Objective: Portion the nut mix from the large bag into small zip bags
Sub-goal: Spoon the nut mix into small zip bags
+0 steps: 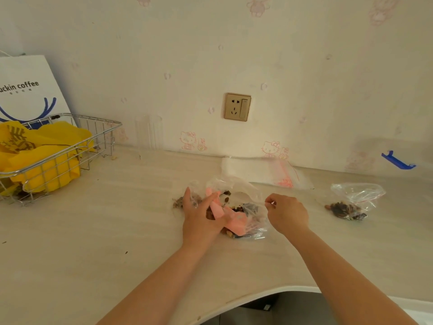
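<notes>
A large clear plastic bag [243, 191] with dark nut mix lies open in the middle of the pale table [93, 242]. A pink scoop [225, 214] lies in its mouth. My left hand [199, 216] rests on the bag's left side, fingers on the scoop and plastic. My right hand [288, 213] pinches the bag's right rim between thumb and fingers. To the right sits a small clear zip bag [351, 202] holding some nut mix. A stack of flat small zip bags [264, 172] with red seals lies by the wall.
A wire basket [70, 146] with yellow plastic bags stands at the left, a white coffee paper bag [25, 87] behind it. A blue clip [398, 160] lies at the far right. A wall socket [237, 106] is above the table. The table's curved front edge [269, 290] is near me.
</notes>
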